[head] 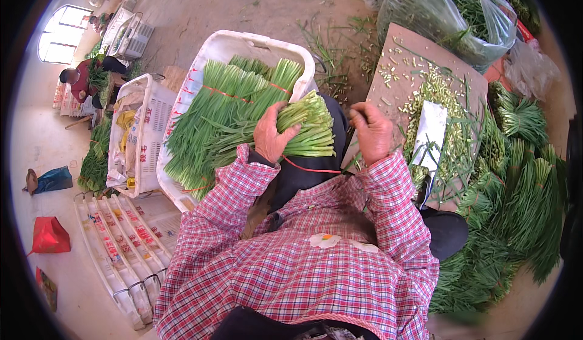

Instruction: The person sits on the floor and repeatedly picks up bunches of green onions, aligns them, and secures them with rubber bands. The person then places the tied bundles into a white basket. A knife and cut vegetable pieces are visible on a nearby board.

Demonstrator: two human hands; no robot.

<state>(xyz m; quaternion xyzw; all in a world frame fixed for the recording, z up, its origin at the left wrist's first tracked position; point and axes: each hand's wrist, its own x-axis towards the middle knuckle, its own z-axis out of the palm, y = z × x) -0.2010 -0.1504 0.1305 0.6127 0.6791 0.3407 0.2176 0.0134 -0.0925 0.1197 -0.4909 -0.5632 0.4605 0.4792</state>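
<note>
My left hand [274, 135] is closed around a bundle of green garlic chives [314, 132], its pale cut ends pointing right over my dark trouser leg. A red tie [312, 170] hangs loosely below the bundle. To the right, my right hand [372, 130] is raised with curled fingers, apart from the bundle; whether its fingertips pinch anything is unclear. A white plastic crate [304, 59] at the left holds several tied chive bundles [232, 89]. A cleaver [429, 132] lies on a board [382, 85] among chopped stem ends [416, 98].
Stacked white crates [116, 249] stand at the lower left, beside another crate [152, 135] holding bags. More chive bundles [524, 194] lie at the right. A clear plastic bag [423, 16] of greens sits beyond the board. Another person [79, 78] sits at the far left.
</note>
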